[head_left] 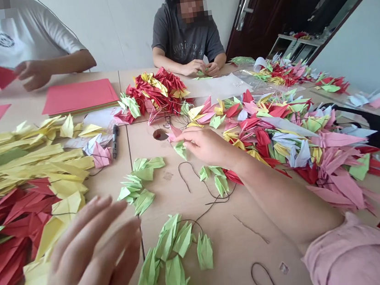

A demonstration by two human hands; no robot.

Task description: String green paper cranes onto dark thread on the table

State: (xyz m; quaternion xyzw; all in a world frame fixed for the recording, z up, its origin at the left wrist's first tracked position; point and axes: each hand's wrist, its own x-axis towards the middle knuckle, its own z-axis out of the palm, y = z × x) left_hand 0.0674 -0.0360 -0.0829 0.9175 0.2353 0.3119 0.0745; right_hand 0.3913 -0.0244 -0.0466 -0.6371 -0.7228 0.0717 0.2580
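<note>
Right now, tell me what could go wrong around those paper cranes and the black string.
The right forearm lies beside the heap of pink and red paper cranes, so it might crease or crush them. The loose black string runs near the green paper cranes; a hand catching it could drag them askew. The spread left hand is close to the yellow and red paper cranes, and a careless sweep might bend them.

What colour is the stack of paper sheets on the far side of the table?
The stack of paper sheets is coral red, and it shows best in the head view.
</note>
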